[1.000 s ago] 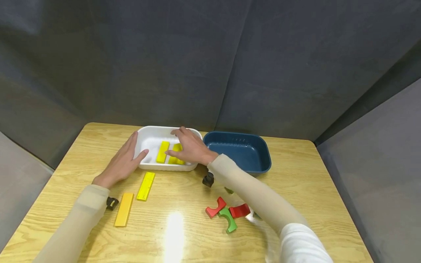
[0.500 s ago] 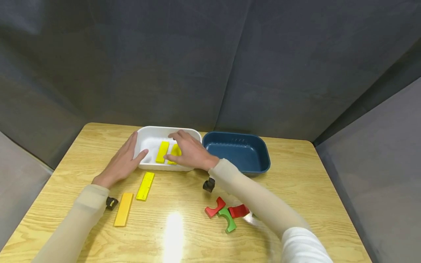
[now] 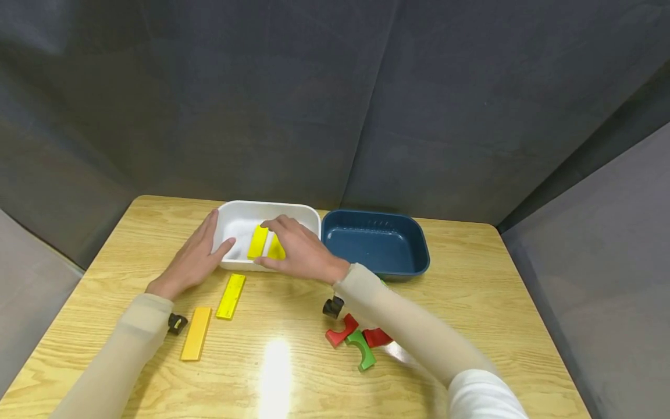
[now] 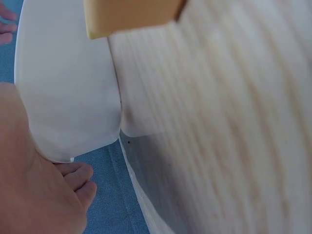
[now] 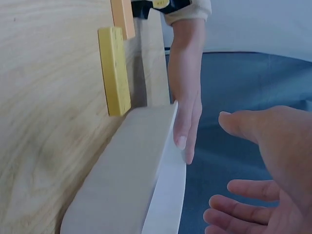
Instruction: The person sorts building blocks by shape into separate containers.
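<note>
the left hand [image 3: 193, 260] rests against the left end of the white tray [image 3: 238, 224], its fingers straight along the outside and the thumb across the rim. the right hand [image 3: 302, 250] is over the tray's right part, fingers spread well apart from the thumb, with hold of nothing. two yellow blocks [image 3: 257, 242] lie inside the tray. in front of it, a yellow bar [image 3: 231, 297] and an orange block [image 3: 196, 334] lie on the table [image 3: 481, 314]. the blue tray [image 3: 374, 247] is just beside, on the right; nearer are two red arches [image 3: 342, 331] and a green arch [image 3: 363, 351].
</note>
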### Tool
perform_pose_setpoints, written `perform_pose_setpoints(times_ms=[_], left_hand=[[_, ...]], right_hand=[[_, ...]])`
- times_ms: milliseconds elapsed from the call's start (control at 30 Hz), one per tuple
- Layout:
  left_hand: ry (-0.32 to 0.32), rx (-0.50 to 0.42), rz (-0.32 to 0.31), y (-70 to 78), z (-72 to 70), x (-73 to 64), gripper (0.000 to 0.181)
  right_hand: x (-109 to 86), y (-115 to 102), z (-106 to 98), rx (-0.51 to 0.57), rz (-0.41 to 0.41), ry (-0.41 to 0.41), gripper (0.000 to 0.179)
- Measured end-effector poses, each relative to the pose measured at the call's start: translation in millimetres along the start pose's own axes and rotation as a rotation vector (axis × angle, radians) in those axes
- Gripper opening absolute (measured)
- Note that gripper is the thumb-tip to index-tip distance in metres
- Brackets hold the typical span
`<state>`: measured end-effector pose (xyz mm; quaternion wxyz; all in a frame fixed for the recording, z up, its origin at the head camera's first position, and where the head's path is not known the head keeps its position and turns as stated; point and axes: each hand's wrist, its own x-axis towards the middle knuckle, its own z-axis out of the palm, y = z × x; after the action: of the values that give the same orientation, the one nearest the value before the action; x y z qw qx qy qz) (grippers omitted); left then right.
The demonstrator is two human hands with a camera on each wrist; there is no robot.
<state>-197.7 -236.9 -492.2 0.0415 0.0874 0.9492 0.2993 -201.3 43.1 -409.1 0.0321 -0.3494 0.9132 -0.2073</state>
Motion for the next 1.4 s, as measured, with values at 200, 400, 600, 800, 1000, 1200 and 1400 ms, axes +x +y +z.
perform_pose_setpoints(times_ms=[200,400,600,800,1000,1200,1400], left_hand=[[0.004,-0.005,0.008,-0.3,-0.2,-1.3,0.096],[0.02,-0.001,0.013,-0.6,-0.5,-1.2,0.095],[0.019,-0.003,0.015,-0.7,-0.8,-1.6,0.095],[0.019,-0.008,0.009,-0.4,-0.9,-1.6,0.096],[0.016,-0.007,0.009,0.5,-1.3,-1.2,0.095],[0.012,-0.012,0.001,0.5,-1.6,-1.4,0.095],[0.008,-0.018,-0.009,0.5,-1.0,-2.1,0.096]], right_hand=[[-10.2,-10,1,0.017,-0.062,0.014,0.071],[-19.2,-22,3,0.014,-0.123,0.018,0.07],[-26.4,-31,11,-0.004,-0.166,-0.017,0.071],[-30.0,-38,23,-0.049,-0.215,-0.042,0.072],[-29.6,-39,38,-0.048,-0.276,-0.079,0.069],[-25.5,-39,52,-0.077,-0.344,-0.158,0.066],[-20.1,-35,67,-0.117,-0.391,-0.209,0.064]])
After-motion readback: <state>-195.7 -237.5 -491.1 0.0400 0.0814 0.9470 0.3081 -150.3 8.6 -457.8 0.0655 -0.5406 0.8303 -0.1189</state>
